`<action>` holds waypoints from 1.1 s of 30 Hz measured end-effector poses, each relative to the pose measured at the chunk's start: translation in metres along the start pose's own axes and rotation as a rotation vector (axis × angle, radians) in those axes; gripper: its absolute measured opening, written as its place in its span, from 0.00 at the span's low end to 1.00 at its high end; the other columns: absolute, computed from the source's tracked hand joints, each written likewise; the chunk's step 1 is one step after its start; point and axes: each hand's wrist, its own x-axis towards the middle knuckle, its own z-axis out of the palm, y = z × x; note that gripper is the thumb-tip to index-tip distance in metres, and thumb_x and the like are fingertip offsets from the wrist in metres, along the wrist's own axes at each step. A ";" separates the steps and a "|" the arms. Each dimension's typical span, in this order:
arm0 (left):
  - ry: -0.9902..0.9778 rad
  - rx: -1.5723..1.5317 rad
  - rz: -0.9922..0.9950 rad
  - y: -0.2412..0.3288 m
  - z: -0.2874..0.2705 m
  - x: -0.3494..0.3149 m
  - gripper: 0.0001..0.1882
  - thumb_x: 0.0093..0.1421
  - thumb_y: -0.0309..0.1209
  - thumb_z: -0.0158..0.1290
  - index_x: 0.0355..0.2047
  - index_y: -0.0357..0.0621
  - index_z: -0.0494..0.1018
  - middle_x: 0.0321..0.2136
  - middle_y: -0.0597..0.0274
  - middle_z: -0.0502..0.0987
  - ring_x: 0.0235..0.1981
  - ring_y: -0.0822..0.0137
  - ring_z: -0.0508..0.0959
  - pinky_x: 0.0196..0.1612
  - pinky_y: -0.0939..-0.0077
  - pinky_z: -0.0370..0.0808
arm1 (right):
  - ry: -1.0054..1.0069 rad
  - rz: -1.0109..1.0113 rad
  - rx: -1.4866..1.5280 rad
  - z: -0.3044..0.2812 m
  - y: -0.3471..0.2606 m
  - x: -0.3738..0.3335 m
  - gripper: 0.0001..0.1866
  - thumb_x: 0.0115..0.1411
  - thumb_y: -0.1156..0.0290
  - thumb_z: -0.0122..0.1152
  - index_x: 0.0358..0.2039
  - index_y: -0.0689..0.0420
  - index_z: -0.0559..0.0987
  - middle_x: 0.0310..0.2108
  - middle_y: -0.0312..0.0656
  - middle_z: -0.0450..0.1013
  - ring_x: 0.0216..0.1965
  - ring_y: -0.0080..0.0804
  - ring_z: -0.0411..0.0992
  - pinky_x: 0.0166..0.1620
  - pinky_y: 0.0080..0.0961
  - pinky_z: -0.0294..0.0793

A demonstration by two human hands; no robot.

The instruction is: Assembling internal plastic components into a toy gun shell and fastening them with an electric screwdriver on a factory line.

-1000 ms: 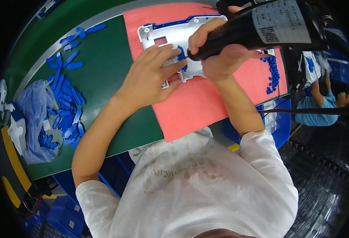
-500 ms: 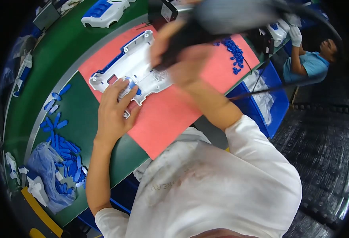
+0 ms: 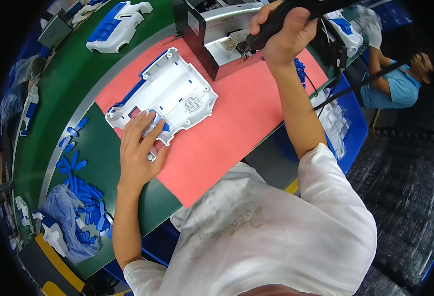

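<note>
A white plastic housing (image 3: 170, 96) with blue edge trim is seen lying flat on a pink mat (image 3: 236, 123), towards ten o'clock from the picture's middle. Its near end is pressed down by the left hand (image 3: 139, 148), whose grip is released: the fingers (image 3: 145, 123) are spread flat over the housing's lower edge, with nothing enclosed.

A black electric screwdriver (image 3: 276, 22) is grasped by the right hand (image 3: 283, 37) at about one o'clock, the grip being clenched round its handle. The tool's tip is held against a grey metal box (image 3: 222, 37) that stands on the far end of the mat, just beyond the housing.

The mat is spread over a green counter (image 3: 59, 93). At eight o'clock, loose small blue plastic parts (image 3: 76, 167) are scattered on the counter, and more are gathered in a clear plastic bag (image 3: 69, 222) nearer the edge. A second white and blue housing (image 3: 116, 27) is placed at eleven o'clock, well apart from the first. At two o'clock, beyond the counter, another person in a blue shirt (image 3: 397, 86) is seen.
</note>
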 end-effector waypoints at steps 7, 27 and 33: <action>-0.003 -0.031 -0.016 -0.006 -0.003 -0.005 0.28 0.43 0.28 0.60 0.49 0.44 0.74 0.50 0.52 0.73 0.55 0.50 0.70 0.58 0.55 0.65 | -0.126 0.229 0.076 0.011 -0.022 -0.019 0.40 0.58 0.30 0.38 0.53 0.55 0.63 0.19 0.41 0.66 0.17 0.33 0.65 0.22 0.30 0.68; 0.025 -0.112 -0.050 -0.005 -0.002 -0.008 0.32 0.44 0.29 0.60 0.53 0.42 0.69 0.51 0.50 0.72 0.54 0.49 0.69 0.57 0.57 0.64 | 0.086 -0.254 -0.083 0.014 0.062 0.081 0.27 0.65 0.44 0.44 0.54 0.51 0.57 0.13 0.42 0.64 0.10 0.32 0.64 0.15 0.29 0.69; 0.001 -0.133 -0.069 -0.004 -0.003 -0.003 0.33 0.43 0.27 0.61 0.53 0.41 0.68 0.52 0.51 0.71 0.56 0.49 0.69 0.59 0.55 0.63 | 0.056 -0.086 0.020 -0.046 0.015 0.086 0.34 0.59 0.31 0.38 0.52 0.46 0.59 0.18 0.40 0.67 0.14 0.31 0.66 0.20 0.30 0.70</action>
